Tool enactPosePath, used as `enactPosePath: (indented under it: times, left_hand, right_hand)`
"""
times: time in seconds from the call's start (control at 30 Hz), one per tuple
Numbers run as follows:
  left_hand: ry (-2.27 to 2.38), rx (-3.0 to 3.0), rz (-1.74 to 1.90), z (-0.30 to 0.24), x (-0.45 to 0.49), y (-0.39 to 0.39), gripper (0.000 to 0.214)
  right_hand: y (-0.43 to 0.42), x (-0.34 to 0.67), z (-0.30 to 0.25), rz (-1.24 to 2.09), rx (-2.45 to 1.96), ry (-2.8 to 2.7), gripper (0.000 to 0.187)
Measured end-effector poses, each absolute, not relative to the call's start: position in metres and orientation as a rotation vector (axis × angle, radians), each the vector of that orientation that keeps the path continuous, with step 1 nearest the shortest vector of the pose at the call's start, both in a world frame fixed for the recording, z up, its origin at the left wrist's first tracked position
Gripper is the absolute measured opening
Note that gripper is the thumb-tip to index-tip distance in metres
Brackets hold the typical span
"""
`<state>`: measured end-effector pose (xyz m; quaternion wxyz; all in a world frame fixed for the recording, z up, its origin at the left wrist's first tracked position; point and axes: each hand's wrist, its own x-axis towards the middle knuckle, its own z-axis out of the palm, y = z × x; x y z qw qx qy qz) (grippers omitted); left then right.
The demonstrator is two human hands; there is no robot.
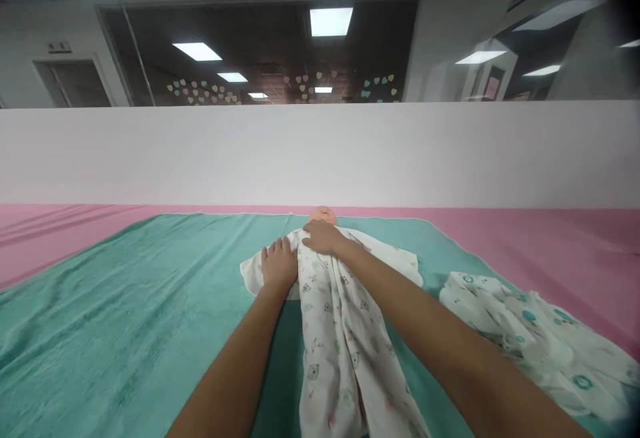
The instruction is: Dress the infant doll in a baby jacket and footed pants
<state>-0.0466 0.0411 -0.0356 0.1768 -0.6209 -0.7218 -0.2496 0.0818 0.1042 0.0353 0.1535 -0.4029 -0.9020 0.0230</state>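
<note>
A baby doll (323, 215) lies on a teal blanket (125, 318), its body covered by a white printed cloth (340, 338) that runs toward me. My left hand (278, 263) rests flat on the cloth at the doll's left side, fingers together and pointing away. My right hand (321, 237) lies on the cloth just below the doll's head, fingers curled down over the fabric's top edge. Only the top of the doll's head shows.
A second crumpled white cloth with teal prints (535, 341) lies on the blanket at the right. The blanket sits on a pink surface (550, 245). A low white wall (320, 155) runs behind it, with windows and ceiling lights above.
</note>
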Motion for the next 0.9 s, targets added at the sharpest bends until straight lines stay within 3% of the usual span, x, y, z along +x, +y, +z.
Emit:
enactPosePath:
  times: [0.2, 0.37, 0.7, 0.9]
  left_hand:
    - [-2.118, -1.768, -0.529, -0.032, -0.064, 0.058, 0.028]
    - [-2.153, -1.762, -0.525, -0.030, -0.071, 0.062, 0.029]
    - [-2.550, -1.527, -1.146, -0.029, -0.091, 0.041, 0.034]
    - [-2.439, -1.682, -0.978, -0.031, -0.094, 0.028, 0.031]
  right_hand:
    - [0.144, 0.043, 0.050, 0.284, -1.197, -2.838, 0.040]
    - [0.149, 0.024, 0.049, 0.477, -1.261, -2.902, 0.037]
    - [0.151, 0.076, 0.072, 0.321, -1.229, -2.735, 0.017]
    - [0.141, 0.091, 0.079, 0.197, -1.208, -2.755, 0.022]
